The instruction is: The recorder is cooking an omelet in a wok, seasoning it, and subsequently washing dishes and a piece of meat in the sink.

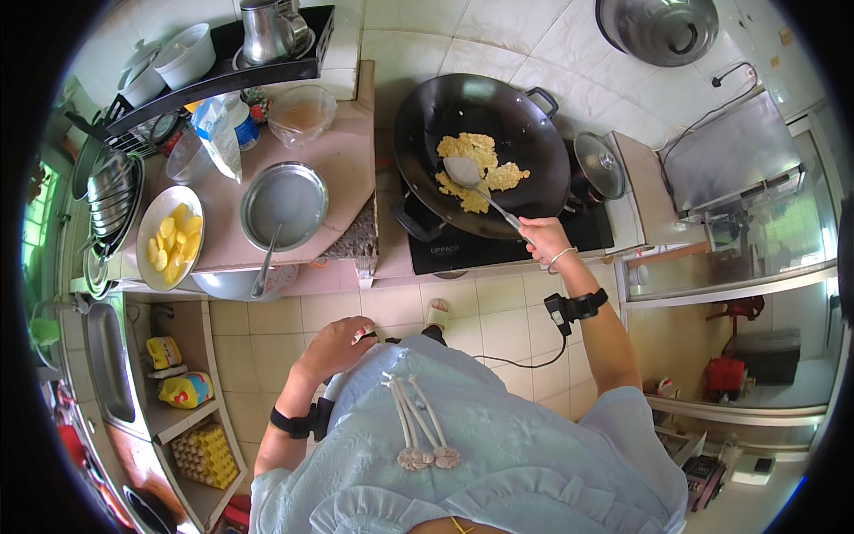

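My right hand [548,241] grips the handle of a metal wok spatula [462,171], whose blade rests on scrambled or fried egg [508,177] in pieces. The egg lies in a large dark wok [534,143] on a black cooktop [467,257]. My left hand [337,346] hangs low near my waist, its fingers curled beside a small red, white and black thing; whether it holds this cannot be told.
Left on the counter [333,147] stand a metal bowl [285,207] with liquid and a spoon, and a white dish [170,238] of yellow slices. A glass lid [599,165] is right of the wok. A cable runs below my right arm.
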Motion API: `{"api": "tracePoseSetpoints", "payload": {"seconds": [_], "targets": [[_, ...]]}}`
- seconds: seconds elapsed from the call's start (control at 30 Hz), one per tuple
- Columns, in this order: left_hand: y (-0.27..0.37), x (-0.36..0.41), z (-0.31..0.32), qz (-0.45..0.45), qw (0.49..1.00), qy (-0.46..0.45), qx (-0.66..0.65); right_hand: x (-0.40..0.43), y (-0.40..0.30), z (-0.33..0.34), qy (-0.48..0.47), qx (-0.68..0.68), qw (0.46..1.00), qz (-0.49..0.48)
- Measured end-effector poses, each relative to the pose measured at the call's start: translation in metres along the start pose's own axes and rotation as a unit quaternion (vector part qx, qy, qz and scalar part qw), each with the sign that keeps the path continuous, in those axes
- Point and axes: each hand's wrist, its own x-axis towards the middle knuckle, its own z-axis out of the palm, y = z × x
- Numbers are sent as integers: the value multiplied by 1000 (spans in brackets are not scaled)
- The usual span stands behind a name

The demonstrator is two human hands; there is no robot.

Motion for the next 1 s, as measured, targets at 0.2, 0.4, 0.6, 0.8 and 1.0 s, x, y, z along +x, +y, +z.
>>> {"api": "tracePoseSetpoints", "payload": {"seconds": [0.2,0.4,0.6,0.8,1.0], "targets": [[2,0,0,10,1000,2,-1,21,1,26,-1,-2,999,-34],[0,-3,-1,13,1000,8,-2,22,-7,17,31,5,997,-64],[-3,-7,0,20,1000,12,0,40,0,4,70,-11,994,-85],[-3,-8,4,32,999,10,3,61,4,-4,122,-65,983,-121],[-2,-7,3,17,1000,5,8,44,27,-17,152,-152,966,-141]]}}
